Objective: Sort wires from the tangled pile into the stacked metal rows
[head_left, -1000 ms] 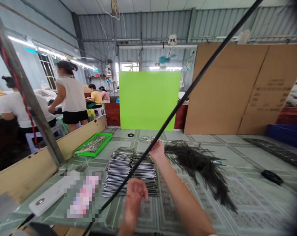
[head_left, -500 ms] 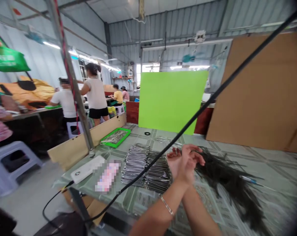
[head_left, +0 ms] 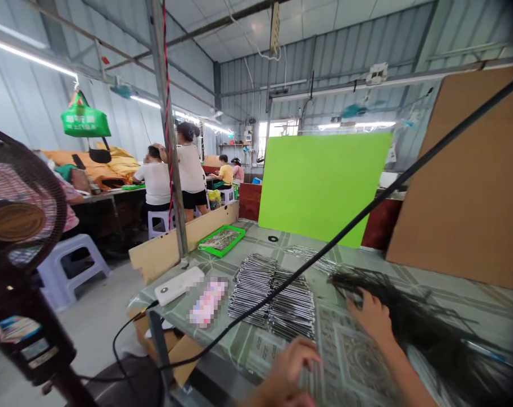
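I log the right hand (head_left: 369,316) part-open against the dark wire bundle (head_left: 413,322) on the patterned table cover (head_left: 362,362), grip unconfirmed, and the left hand (head_left: 284,373) loosely open, empty, near the stacked metal rods (head_left: 271,299).

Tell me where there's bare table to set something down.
Patterned tablecloth shows between the metal rod stack and the right hand; another patch lies between the stack and the green tray. It's crowded around the dark wire bundle.
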A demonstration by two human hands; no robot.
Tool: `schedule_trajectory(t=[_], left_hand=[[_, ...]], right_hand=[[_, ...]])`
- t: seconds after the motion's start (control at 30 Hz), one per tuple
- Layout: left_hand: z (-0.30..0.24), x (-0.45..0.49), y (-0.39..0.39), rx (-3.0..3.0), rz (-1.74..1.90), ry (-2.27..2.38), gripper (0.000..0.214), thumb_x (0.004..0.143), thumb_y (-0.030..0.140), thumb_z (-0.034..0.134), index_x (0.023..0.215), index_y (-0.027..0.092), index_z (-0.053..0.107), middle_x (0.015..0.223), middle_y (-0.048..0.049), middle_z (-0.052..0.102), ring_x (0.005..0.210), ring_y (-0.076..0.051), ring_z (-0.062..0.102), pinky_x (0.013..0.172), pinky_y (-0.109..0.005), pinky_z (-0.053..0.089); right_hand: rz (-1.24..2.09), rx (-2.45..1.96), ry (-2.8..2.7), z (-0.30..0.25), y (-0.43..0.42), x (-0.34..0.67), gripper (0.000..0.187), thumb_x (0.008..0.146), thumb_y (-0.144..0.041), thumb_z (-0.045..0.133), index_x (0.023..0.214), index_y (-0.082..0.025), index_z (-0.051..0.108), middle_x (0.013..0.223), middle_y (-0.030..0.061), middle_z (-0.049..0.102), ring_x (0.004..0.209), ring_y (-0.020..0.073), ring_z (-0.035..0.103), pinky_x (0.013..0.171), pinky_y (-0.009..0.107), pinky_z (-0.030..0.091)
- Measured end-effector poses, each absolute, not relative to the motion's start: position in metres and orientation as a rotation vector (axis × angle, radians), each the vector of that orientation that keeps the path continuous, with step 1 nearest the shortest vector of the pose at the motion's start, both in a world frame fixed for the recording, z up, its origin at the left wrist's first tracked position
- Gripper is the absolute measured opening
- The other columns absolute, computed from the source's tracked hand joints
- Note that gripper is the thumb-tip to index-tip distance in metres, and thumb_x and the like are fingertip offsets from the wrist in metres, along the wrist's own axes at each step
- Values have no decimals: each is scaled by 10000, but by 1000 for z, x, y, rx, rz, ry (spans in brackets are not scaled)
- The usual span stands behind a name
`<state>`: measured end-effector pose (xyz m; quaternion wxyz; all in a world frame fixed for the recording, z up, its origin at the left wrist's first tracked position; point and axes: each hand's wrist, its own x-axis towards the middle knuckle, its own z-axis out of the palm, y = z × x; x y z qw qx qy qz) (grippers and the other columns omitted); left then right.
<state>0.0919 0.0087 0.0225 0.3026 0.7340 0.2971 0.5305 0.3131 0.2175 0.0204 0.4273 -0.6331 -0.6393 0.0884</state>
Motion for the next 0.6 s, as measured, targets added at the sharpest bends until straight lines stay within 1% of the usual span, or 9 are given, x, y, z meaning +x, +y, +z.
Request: schedule_trajectory(t=[0.03,0.07,0.1,0.17,0.23,0.37,0.53,0.6], left_hand=[[18,76,5,2058,1462,844,680,772,707,288,1121,180,540,1024,-186,559,930,-294,544,783,-452,449],[14,64,2,2133,1446,935,597,831,622,263,1150,188,518,1056,-181,552,985,-296,526,833,-462,425],[10,56,-1,2183,1447,1026,548,857,570,247,1162,196,507,1075,-176,547,1017,-298,513,865,-471,406],[2,49,-3,2300,1422,1110,517,856,540,271,1168,193,494,1094,-173,536,1028,-298,510,879,-472,401],[-4,51,-3,2394,1401,1147,528,841,541,292,1173,177,484,1091,-174,531,1021,-294,513,872,-464,413],[-11,59,-2,2458,1426,1251,548,827,546,318,1172,150,476,1089,-183,527,1027,-295,511,872,-458,424],[-9,63,-4,2460,1446,1292,611,798,602,334,1141,129,512,1073,-201,533,1009,-310,522,868,-468,431],[-8,62,-5,2424,1454,1297,621,789,605,356,1142,122,522,1085,-207,533,1029,-316,519,883,-474,424]], right_hand=[[111,-1651,-1667,8,215,322,442,582,-503,588,895,-192,620,1002,173,624,1023,434,530,811,587,416],[0,-1666,-1745,-2,213,328,400,607,-485,583,886,-203,632,1035,171,621,1053,443,513,825,598,409],[-89,-1675,-1801,-10,211,330,347,634,-459,573,873,-216,641,1044,161,624,1060,441,509,825,600,411],[-227,-1662,-1875,-16,206,330,233,691,-383,541,840,-243,653,1005,126,642,1033,408,530,809,578,432],[-307,-1673,-1894,-16,202,327,184,734,-307,501,816,-256,657,937,106,654,970,369,559,770,541,453],[-364,-1684,-1952,-11,200,326,248,805,-237,412,865,-249,652,957,114,644,923,323,574,721,477,448],[-384,-1706,-1880,-8,192,325,275,830,-220,399,981,-191,627,920,169,634,927,335,564,712,448,409],[-385,-1731,-1858,-3,187,322,287,833,-208,394,1005,-164,620,943,186,618,943,337,552,709,435,400]])
